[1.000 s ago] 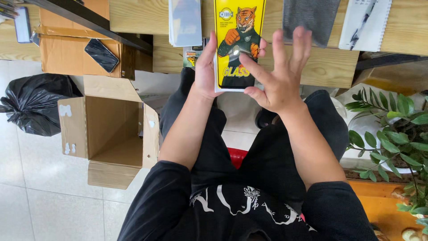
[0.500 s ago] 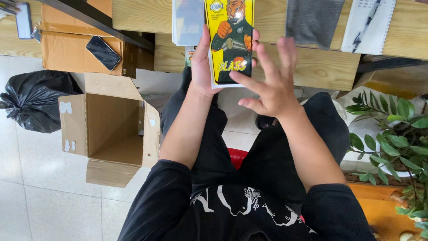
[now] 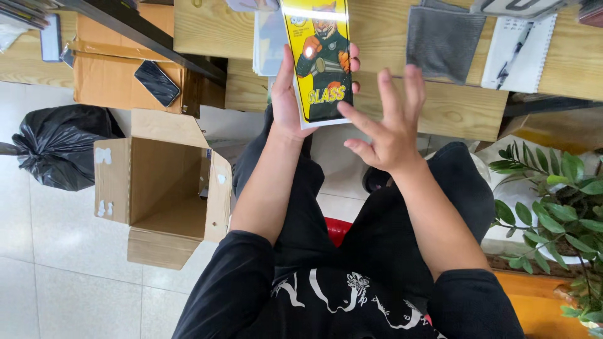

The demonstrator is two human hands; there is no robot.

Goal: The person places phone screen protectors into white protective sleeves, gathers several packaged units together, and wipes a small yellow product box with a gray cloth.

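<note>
Head view: the left hand is gripping a flat yellow-and-black package by its lower edges, thumb lying along the left side and fingertips curling around the right side. This package is sitting at about twelve o'clock in the frame, its long axis running from six to twelve o'clock, tilting slightly toward eleven, with the printed face turned up toward the camera and the top end reaching past the frame edge. The right hand is hovering at about one o'clock from the lap, fingers spread wide and empty, its index fingertip just beside the package's lower right corner; I cannot tell whether it is touching. Behind the package a wooden table is carrying a grey cloth and a white notebook toward two o'clock. At nine o'clock an open cardboard box is standing on the tiled floor, with a black rubbish bag further left. A green potted plant is showing at three o'clock.
</note>
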